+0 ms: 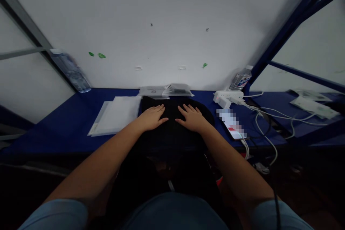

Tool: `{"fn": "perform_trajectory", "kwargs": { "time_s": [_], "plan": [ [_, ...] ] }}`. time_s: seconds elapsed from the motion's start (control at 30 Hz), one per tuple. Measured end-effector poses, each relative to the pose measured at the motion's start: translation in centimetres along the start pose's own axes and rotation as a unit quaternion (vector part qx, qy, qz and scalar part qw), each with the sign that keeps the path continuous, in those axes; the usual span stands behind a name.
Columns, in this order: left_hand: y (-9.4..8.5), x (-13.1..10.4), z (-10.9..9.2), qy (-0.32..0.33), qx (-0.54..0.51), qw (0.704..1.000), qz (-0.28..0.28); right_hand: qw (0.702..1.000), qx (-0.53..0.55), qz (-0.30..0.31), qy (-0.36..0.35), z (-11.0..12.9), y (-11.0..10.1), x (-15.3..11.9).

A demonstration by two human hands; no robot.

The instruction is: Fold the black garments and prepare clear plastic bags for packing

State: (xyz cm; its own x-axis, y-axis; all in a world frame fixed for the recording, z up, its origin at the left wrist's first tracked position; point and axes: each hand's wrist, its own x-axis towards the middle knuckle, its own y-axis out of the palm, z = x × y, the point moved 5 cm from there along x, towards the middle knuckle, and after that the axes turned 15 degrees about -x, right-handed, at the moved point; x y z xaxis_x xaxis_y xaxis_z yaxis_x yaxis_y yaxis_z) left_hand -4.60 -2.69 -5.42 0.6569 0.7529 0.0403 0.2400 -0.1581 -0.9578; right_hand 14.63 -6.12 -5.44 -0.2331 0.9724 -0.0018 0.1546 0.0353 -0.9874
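Black cloth (172, 129) on blue table (54, 122), left hand (152, 116) and right hand (192, 118) flat, fingers spread.

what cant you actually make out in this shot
- Phone screen, head view: blurred out, nothing readable.
- Black cloth under the left hand and right hand: too dark to tell its kind; its near edge merges into shadow.
- Clear packets by the wall: print too small.
- Bottle label: too small.
- Cables: ends lost in the dark below the table.
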Motion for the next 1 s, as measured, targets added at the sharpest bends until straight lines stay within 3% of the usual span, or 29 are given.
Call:
{"fn": "perform_trajectory", "kwargs": {
  "time_s": [0.27, 0.43, 0.5, 0.6, 0.7, 0.83, 1.0],
  "plan": [
    [0.5, -0.4, -0.2, -0.004, 0.014, 1.0, 0.002, 1.0, -0.002, 0.019, -0.001, 0.2, -0.1, -0.4],
    [0.3, -0.5, -0.4, -0.004, 0.015, 1.0, 0.007, 0.996, -0.002, 0.083, -0.014, -0.1, -1.6, 0.6],
    [0.2, -0.6, -0.5, -0.003, 0.017, 1.0, 0.007, 0.997, 0.004, 0.066, -0.029, 0.1, -2.7, 1.7],
    [0.2, -0.6, -0.4, 0.001, 0.012, 1.0, 0.002, 0.995, 0.022, -0.009, -0.094, 1.3, -3.8, 3.3],
    [0.3, -0.6, -0.2, 0.008, 0.006, 1.0, 0.003, 0.987, 0.042, -0.037, -0.148, 2.5, -2.8, 4.2],
    [0.4, -0.6, 0.0, 0.009, 0.011, 1.0, 0.016, 0.985, 0.044, -0.027, -0.165, 3.1, -0.7, 4.5],
    [0.4, -0.5, 0.4, -0.009, -0.007, 0.999, 0.047, 0.985, 0.057, -0.022, -0.159, 2.8, -0.4, 4.6]
  ]
}}
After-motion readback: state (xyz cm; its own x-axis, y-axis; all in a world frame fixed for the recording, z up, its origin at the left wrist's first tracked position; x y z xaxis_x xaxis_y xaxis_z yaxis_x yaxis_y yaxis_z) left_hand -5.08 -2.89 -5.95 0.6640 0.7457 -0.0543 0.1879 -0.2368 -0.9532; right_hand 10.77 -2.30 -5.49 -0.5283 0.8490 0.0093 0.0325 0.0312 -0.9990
